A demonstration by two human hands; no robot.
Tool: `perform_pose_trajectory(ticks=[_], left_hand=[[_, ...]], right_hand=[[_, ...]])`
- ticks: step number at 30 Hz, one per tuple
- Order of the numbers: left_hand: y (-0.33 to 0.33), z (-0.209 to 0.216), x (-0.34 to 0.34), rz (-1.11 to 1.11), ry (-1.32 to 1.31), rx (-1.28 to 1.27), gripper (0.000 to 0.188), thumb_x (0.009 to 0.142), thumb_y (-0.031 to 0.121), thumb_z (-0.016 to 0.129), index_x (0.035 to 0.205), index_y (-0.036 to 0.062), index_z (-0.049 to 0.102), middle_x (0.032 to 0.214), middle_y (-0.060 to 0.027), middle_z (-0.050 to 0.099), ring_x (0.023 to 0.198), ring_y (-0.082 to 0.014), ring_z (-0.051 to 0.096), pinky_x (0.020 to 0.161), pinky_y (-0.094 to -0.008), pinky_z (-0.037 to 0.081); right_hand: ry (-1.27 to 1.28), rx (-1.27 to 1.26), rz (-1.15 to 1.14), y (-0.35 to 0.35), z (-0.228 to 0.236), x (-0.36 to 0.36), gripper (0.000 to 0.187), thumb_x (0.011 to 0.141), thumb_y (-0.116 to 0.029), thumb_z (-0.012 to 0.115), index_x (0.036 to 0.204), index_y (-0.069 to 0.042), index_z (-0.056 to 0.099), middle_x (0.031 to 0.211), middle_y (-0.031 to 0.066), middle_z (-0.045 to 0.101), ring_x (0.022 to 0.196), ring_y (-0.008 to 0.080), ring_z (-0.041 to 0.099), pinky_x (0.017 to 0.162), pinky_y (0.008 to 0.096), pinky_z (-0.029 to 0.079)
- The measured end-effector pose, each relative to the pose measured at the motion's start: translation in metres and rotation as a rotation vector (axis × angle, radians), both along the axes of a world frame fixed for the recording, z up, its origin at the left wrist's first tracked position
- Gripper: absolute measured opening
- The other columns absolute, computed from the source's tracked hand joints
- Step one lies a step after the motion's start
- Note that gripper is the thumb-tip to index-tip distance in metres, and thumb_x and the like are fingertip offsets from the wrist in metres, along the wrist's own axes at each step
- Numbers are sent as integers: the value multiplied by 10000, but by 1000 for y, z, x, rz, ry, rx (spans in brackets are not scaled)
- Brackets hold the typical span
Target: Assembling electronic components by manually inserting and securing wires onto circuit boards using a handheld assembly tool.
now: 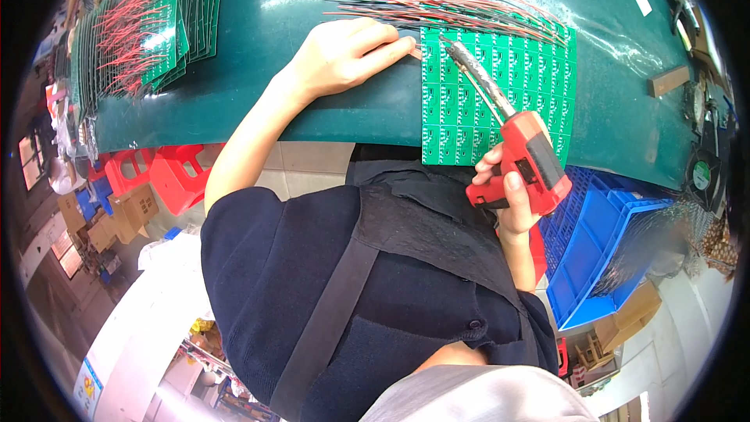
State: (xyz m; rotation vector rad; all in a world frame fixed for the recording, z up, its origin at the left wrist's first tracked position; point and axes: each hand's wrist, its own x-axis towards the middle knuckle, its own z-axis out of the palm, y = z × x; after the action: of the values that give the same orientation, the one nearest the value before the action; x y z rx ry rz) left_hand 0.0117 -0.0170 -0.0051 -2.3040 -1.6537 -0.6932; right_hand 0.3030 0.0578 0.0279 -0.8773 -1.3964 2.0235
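A green circuit board panel [498,121] with rows of small identical boards lies at the table's near edge. My right hand [514,207] grips a red soldering gun [525,158]; its long metal barrel slants up and left, with the tip over the panel's upper left corner. Loose red and black wires [461,12] lie in a bundle across the panel's far edge. Beside the panel's left edge, my left hand [344,59] has its fingers pressed together close to the wire ends. What sits between those fingertips is too small to make out.
Stacked green panels with red wires [148,31] stand at the far left of the green table [289,121]. A small brown block [669,81] lies at the right. Blue crates [598,246] stand below the right edge, red stools [176,176] below the left.
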Motion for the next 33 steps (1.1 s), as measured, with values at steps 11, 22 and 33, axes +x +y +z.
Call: perform_pose_trajectory(ticks=[11, 22, 33], left_hand=[[0, 1, 1, -11, -54, -9, 303, 717, 84, 659, 1018, 57, 653, 846, -50, 632, 708, -194, 634, 604, -277, 530], [13, 9, 14, -17, -63, -63, 330, 738, 84, 634, 1068, 66, 649, 856, -53, 629, 715, -189, 625, 603, -285, 523], [17, 9, 15, 12, -51, -65, 325, 746, 75, 633, 1070, 86, 652, 841, -43, 610, 694, -183, 612, 564, -282, 510]], right_hand=[[29, 26, -13, 3, -2, 0, 513, 822, -242, 589, 1180, 103, 461, 906, 187, 595, 745, 225, 620, 596, 307, 553], [-25, -62, -33, 2, -3, 8, 702, 811, -237, 625, 1363, 46, 298, 883, 139, 577, 712, 188, 605, 587, 308, 549], [-35, -23, 36, 8, -3, 10, 633, 834, -183, 595, 1351, 55, 318, 887, 141, 589, 698, 170, 603, 584, 295, 547]])
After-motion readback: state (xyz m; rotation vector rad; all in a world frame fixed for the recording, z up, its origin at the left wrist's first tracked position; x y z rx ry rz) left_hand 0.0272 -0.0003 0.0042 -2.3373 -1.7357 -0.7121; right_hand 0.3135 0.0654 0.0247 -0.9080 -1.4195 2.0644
